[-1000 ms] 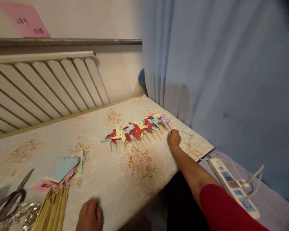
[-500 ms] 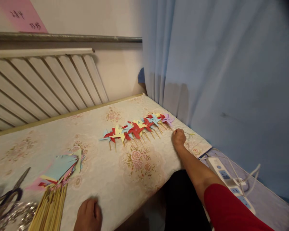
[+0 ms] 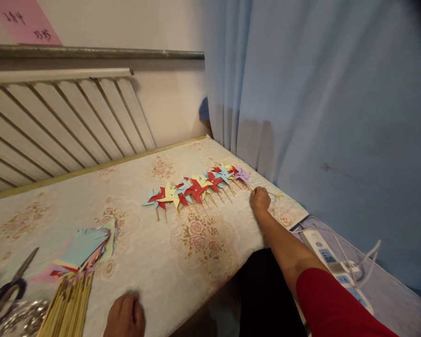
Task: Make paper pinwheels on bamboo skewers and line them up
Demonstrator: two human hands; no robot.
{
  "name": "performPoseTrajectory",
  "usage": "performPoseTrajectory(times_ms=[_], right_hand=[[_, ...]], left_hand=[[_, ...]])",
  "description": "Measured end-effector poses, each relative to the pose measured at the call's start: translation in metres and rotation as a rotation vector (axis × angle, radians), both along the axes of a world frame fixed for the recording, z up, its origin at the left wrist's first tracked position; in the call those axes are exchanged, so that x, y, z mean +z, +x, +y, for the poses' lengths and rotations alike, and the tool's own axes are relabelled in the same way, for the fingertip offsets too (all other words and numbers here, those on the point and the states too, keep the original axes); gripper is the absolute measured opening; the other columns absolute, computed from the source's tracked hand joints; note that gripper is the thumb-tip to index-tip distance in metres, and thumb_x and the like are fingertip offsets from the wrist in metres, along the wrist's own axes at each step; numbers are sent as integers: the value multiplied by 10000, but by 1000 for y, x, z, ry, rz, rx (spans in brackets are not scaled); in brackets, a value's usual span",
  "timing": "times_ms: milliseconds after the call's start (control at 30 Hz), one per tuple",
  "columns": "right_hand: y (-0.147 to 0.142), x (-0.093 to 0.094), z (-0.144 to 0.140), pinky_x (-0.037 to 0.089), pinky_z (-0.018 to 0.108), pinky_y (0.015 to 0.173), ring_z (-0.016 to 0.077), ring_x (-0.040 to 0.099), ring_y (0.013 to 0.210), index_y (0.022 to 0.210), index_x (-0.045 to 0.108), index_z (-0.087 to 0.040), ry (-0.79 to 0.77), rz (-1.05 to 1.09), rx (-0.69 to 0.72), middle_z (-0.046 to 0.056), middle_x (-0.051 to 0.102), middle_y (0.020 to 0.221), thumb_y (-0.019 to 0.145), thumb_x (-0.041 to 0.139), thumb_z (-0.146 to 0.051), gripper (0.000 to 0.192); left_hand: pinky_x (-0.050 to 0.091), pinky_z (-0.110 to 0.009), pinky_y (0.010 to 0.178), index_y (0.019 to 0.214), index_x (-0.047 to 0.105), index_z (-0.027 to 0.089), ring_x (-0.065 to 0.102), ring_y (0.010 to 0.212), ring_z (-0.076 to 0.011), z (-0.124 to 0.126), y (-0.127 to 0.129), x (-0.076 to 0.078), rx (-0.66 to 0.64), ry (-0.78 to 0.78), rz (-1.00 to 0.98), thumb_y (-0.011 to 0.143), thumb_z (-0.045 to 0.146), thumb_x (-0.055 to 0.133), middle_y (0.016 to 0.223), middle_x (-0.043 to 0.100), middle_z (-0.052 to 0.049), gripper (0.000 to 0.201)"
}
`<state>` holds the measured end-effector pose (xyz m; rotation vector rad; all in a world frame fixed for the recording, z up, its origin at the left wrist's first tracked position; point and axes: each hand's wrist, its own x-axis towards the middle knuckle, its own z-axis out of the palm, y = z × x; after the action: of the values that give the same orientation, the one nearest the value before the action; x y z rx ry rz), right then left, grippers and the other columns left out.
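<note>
Purple pinwheel (image 3: 243, 175) lay at the right end of the pinwheel row (image 3: 196, 188) on the floral tablecloth (image 3: 182, 262), near the blue curtain (image 3: 319, 117); I had my right hand (image 3: 260, 199) at its stick, fingers curled together there, though I couldn't tell if they actually pinched it. My left hand (image 3: 124, 317) rested at the near table edge, fingers loosely curled on nothing, just beside the bamboo sticks (image 3: 68, 306) and paper squares (image 3: 86, 248). Scissors (image 3: 7, 290) sat far left, power strip (image 3: 331, 269) off the table's right.
</note>
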<state>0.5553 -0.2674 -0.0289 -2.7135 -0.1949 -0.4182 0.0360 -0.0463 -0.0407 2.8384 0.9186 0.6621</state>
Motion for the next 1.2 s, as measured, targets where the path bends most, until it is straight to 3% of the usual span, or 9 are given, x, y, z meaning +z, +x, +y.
performPoseTrajectory(times_ms=[633, 900, 1067, 1200], right_hand=[[-4, 6, 1, 377, 289, 739, 205, 560, 917, 981, 630, -133, 15, 20, -4, 120, 602, 986, 913, 410, -235, 251], [-9, 2, -3, 378, 298, 778, 218, 547, 895, 960, 622, -109, 187, -60, -30, 140, 614, 978, 885, 405, -220, 254], [-23, 1, -12, 380, 299, 796, 218, 547, 872, 920, 621, -114, 270, -71, -79, 137, 635, 920, 849, 416, -186, 228], [-51, 2, -18, 382, 310, 768, 225, 552, 836, 905, 625, -121, 288, -34, -110, 134, 645, 894, 837, 389, -182, 253]], left_hand=[[458, -406, 888, 930, 554, 183, 562, 924, -239, -2, 1, 6, 17, -24, -3, 844, 268, 438, 944, 595, -99, 167], [449, -398, 879, 915, 548, 177, 545, 915, -236, -4, 4, 8, 4, -6, 9, 852, 247, 433, 929, 578, -94, 148], [438, -392, 880, 926, 549, 172, 532, 921, -236, -9, 7, 14, 19, -28, 23, 853, 244, 429, 927, 563, -90, 158], [437, -376, 855, 888, 542, 176, 513, 909, -228, -19, 9, 22, 54, -46, 18, 849, 184, 411, 905, 543, -83, 138]])
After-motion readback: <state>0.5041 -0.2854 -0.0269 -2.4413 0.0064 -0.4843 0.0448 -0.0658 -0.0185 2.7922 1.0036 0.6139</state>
